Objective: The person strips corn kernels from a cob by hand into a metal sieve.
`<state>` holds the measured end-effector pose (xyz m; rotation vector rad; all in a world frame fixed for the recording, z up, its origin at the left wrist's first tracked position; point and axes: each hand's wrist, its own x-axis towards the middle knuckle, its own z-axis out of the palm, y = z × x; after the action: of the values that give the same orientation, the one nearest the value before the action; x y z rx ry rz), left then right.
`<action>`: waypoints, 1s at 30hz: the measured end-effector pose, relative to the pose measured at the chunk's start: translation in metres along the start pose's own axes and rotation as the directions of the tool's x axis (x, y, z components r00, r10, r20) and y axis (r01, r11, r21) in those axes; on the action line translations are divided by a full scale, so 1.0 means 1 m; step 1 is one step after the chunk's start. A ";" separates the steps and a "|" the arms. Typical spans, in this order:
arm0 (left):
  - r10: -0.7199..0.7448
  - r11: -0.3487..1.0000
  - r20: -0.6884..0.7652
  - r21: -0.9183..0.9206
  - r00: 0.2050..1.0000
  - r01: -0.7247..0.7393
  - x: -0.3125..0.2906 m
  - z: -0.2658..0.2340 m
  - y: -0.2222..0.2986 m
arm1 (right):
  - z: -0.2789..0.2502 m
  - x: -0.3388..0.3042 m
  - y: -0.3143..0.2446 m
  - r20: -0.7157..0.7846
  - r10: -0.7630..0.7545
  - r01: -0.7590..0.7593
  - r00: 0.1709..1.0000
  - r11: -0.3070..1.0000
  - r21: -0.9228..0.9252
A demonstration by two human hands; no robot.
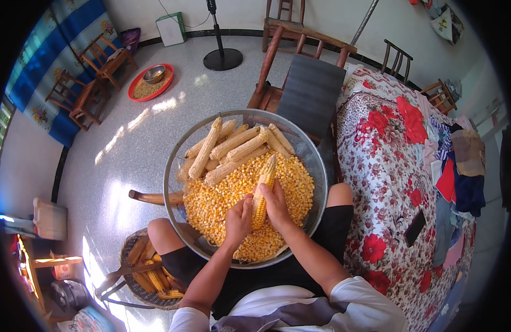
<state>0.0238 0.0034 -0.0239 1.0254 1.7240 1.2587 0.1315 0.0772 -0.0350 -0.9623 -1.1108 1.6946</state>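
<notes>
Both my hands are on an ear of corn [258, 214] held tilted above a big round metal sieve [172, 213] in my lap. My right hand [275, 205] wraps the ear from the right, its thumb along the kernels. On the ear's left side my left hand [239, 220] is closed, fingers curled and thumb pressed near the rows. The ear's upper end looks paler, with kernels partly gone. Loose yellow kernels [211, 213] heap in the sieve beneath my hands. Several stripped cobs [233, 142] lie piled at its far side.
A wicker basket [125, 246] of unshelled ears stands at my left knee. At right is a bed with a floral cover [371, 216], a dark phone [414, 228] and clothes. Ahead are a wooden chair [272, 61], a fan base [222, 59] and a red tray [135, 88] with a metal bowl.
</notes>
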 end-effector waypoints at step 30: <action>-0.246 0.872 0.352 -0.326 0.903 0.365 -0.002 -0.011 0.021 | -0.008 0.010 0.000 -0.081 0.194 -0.127 0.978 0.852 0.508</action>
<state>0.0185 0.0014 -0.0009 0.6349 1.2760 1.1076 0.1357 0.0892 -0.0385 -0.8261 -0.4652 1.8957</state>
